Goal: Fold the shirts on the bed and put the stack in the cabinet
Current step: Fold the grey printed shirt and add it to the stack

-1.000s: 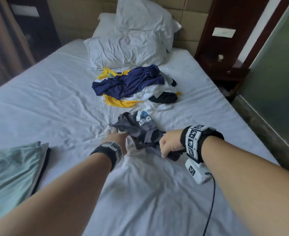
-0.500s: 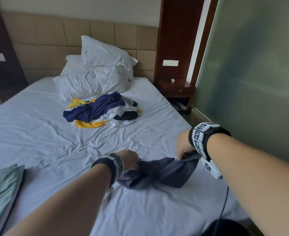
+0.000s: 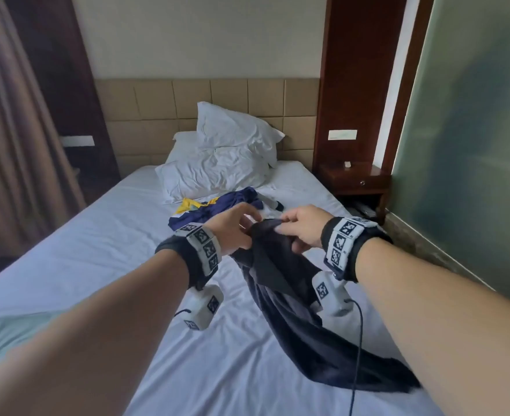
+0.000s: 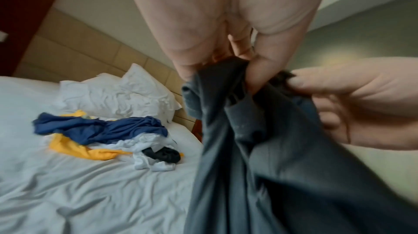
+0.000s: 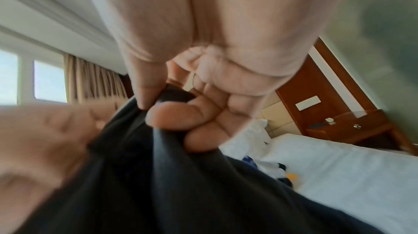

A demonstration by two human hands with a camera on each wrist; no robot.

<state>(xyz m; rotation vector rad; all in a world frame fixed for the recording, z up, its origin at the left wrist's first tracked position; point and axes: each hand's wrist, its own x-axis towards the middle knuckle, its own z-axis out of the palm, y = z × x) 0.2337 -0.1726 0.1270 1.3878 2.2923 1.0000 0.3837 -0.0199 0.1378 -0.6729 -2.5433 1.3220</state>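
Note:
A dark grey shirt (image 3: 283, 283) hangs in the air above the white bed (image 3: 97, 253), its lower end trailing on the sheet at the right. My left hand (image 3: 235, 229) pinches its top edge, and my right hand (image 3: 300, 228) pinches the same edge just beside it. In the left wrist view the thumb and fingers of my left hand (image 4: 217, 69) clamp the grey shirt (image 4: 260, 157). The right wrist view shows my right hand (image 5: 162, 110) pinching the dark cloth (image 5: 169, 184). A loose pile of shirts (image 3: 217, 205), navy, yellow and white, lies behind my hands near the pillows.
Two white pillows (image 3: 217, 157) lean on the tan headboard. A folded pale green cloth (image 3: 4, 334) lies at the bed's left front edge. A wooden nightstand (image 3: 356, 181) stands right of the bed, beside a frosted glass wall (image 3: 464, 145). Curtains (image 3: 10, 139) hang at the left.
Both hands have lifted the grey shirt off the sheet and come close together at its top edge. The head view has tilted up toward the headboard.

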